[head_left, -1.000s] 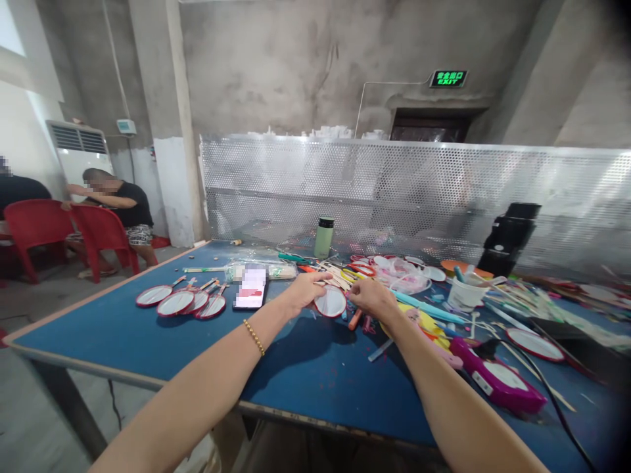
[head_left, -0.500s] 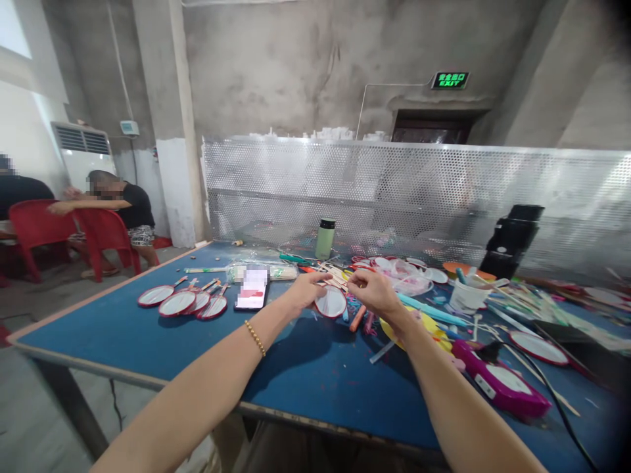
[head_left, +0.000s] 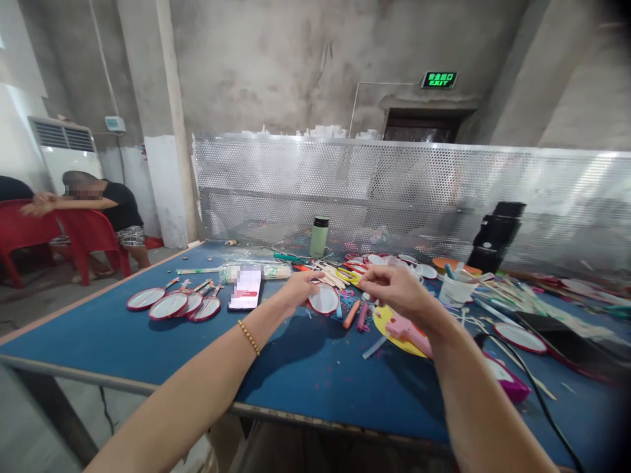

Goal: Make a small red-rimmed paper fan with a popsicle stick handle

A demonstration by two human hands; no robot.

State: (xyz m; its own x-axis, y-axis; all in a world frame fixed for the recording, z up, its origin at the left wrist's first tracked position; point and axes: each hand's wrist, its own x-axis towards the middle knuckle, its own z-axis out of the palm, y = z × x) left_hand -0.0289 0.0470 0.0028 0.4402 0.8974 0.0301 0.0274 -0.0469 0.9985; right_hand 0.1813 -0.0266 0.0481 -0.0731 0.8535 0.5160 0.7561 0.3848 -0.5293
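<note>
My left hand (head_left: 298, 289) is closed on the edge of a small round disc (head_left: 324, 299) with a white face and a red rim, held just over the table. To its right, my right hand (head_left: 389, 286) hovers with thumb and fingertips pinched together. Whatever it may hold is too small to make out. Below and between the hands lie an orange stick (head_left: 351, 315), a dark pink stick (head_left: 363, 316) and a blue one. A yellow round piece (head_left: 398, 338) with a pink tool (head_left: 407, 330) on it lies under my right wrist.
Several red-rimmed discs with handles (head_left: 168, 305) and a phone (head_left: 245, 292) lie at left. Behind stand a green bottle (head_left: 319, 238) and a perforated metal screen (head_left: 315, 177). At right are a white cup (head_left: 457, 291), a purple box (head_left: 513, 386) and a black cable (head_left: 535, 371).
My right hand has moved right, away from the disc, uncovering the pink tool. My left hand keeps hold of the disc. The whole view has shifted slightly.
</note>
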